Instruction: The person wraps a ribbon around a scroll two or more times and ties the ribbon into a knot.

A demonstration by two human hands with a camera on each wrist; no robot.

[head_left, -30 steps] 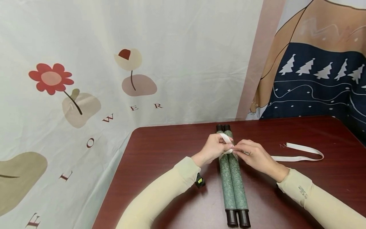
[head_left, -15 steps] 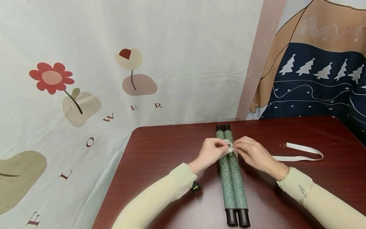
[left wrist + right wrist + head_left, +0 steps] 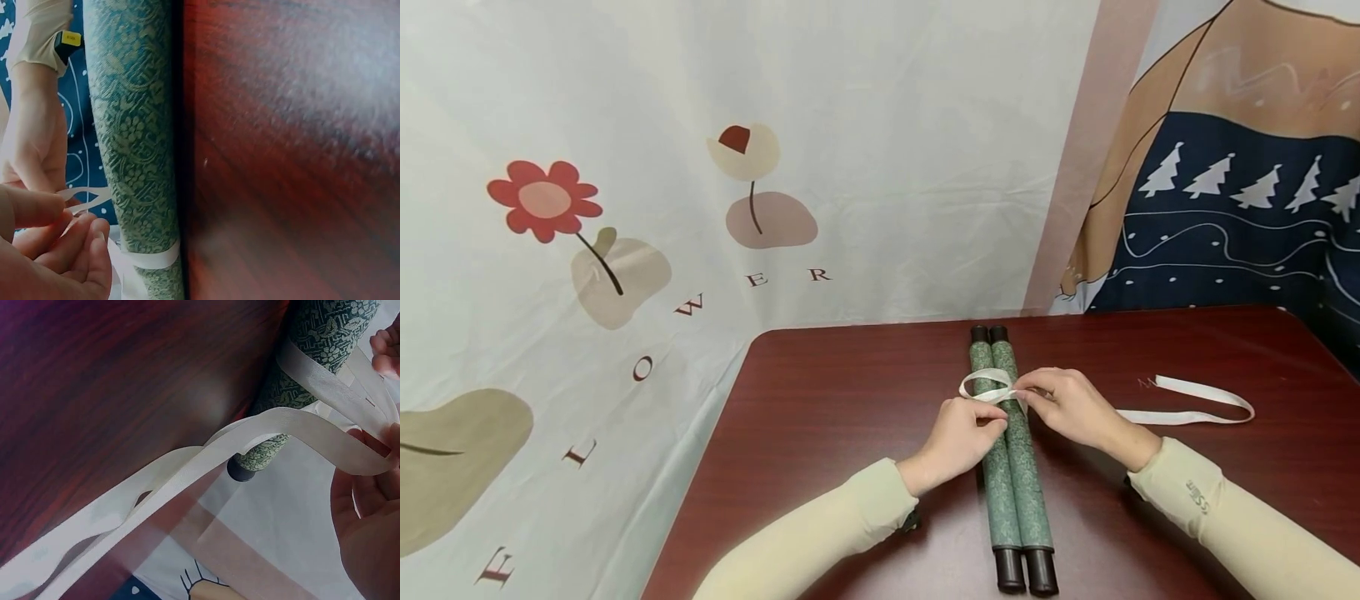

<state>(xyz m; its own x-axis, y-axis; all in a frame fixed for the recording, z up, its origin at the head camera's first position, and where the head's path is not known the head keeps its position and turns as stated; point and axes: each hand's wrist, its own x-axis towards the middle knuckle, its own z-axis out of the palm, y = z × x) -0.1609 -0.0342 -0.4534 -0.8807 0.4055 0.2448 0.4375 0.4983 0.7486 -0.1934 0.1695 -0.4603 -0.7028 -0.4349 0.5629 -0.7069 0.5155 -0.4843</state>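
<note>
Two green patterned rolls with dark end caps, like rolled scrolls, lie side by side on the table. A white ribbon goes round them near their far half, with a loop standing up on the left side. My right hand pinches the ribbon between thumb and fingertips, just right of the crossing. Slack ribbon runs from that hand out over the table. My left hand is just below the loop, over the left roll, its fingers loosely bent with nothing seen between them. The left wrist view shows the flat ribbon band around one roll.
The dark red table reaches back to a printed cloth with flowers and letters. At right, the ribbon's loose tail bends back on the tabletop, with a frayed end. A navy cloth picture with white trees hangs behind.
My left hand has let go of the ribbon loop and come down toward the near side. The loop now stands wider open on the left. My right hand keeps its pinch near the crossing.
</note>
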